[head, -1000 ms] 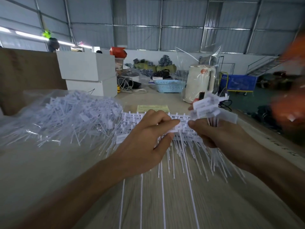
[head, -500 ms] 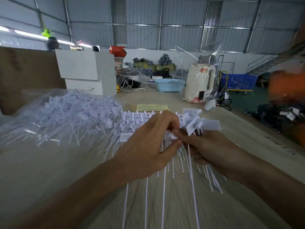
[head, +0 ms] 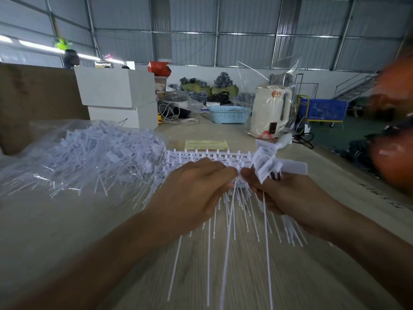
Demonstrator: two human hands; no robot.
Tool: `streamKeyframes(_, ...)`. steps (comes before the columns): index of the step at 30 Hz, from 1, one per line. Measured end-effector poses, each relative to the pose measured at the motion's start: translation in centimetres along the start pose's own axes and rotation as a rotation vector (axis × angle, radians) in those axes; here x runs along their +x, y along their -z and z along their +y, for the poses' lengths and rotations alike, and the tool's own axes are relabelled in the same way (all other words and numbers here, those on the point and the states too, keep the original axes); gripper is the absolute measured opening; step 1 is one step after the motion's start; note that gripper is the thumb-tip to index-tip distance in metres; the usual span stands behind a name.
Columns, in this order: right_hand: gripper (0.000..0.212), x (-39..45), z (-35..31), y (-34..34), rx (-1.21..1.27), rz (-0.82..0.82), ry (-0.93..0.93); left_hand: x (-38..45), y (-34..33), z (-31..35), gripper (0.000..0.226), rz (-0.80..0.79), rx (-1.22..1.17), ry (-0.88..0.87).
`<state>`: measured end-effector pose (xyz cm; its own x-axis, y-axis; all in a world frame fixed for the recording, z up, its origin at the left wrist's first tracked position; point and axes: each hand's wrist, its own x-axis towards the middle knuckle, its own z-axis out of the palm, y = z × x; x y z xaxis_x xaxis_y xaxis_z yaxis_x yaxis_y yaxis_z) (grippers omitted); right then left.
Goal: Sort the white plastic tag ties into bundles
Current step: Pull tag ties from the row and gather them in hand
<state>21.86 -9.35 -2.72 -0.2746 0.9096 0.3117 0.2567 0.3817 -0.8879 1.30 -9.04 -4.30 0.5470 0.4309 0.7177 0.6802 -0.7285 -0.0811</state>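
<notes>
Head view shows little writing that can be read: the yellow printed paper slip (head: 206, 144) lying flat on the pale wood-grain surface (head: 73, 222) carries print too small to make out, the cream plastic electric kettle (head: 270, 113) bears a red mark that is blurred, and dark lettering along the right edge of the surface is illegible.

A white plastic rack of joined tag ties (head: 201, 158) lies across the surface just beyond both hands, its thin tails fanning toward the camera. The left hand (head: 192, 195) has its fingers (head: 218, 170) curled, thumb and forefinger pinching the rack's near edge. The right hand (head: 288, 195) meets it fingertip to fingertip at that same spot, and its curled fingers also grip a small bundle of loose white tag ties (head: 271, 163), whose flat heads stick up above the knuckles while the tails hang below the palm.

To the left, touching the rack's end, a large heap of loose white tag ties lies on a clear plastic bag (head: 73, 157). Farther back stand two stacked white boxes (head: 118, 99), a light blue perforated plastic basket (head: 229, 114) and, behind the kettle, crumpled clear wrap. A blurred orange shape (head: 393, 135) fills the right edge.
</notes>
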Motion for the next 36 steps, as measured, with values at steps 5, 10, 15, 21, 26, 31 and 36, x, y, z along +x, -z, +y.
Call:
streamKeyframes(5,0.037,0.3,0.7,0.5,-0.27,-0.033,0.117,-0.1,-0.2,-0.3,0.013,-0.084,-0.041,0.028)
streamKeyframes(10,0.027,0.5,0.9,0.7,-0.514,-0.004,0.388,0.1,-0.7,-0.3,0.017,-0.056,-0.267,0.127)
streamKeyframes(15,0.014,0.5,1.1,0.6,-0.494,0.052,0.193,0.0,-1.5,-0.6,0.013,-0.051,-0.527,0.323)
streamKeyframes(21,0.035,0.6,0.9,1.7,0.03,-0.114,-0.025,-0.1,-1.9,-0.2,0.007,0.084,-0.567,0.323)
streamKeyframes(26,0.041,0.7,0.7,1.5,0.14,-0.163,-0.099,-0.3,-1.6,-0.7,0.012,0.109,-0.548,0.333)
streamKeyframes(31,0.018,0.7,1.1,2.6,-0.13,-0.039,0.06,-0.1,-1.5,-0.6,0.019,-0.023,-0.774,0.366)
streamKeyframes(36,0.048,0.7,0.4,3.4,-0.462,-0.075,0.459,-0.2,-1.4,-1.5,0.018,-0.152,-1.136,0.399)
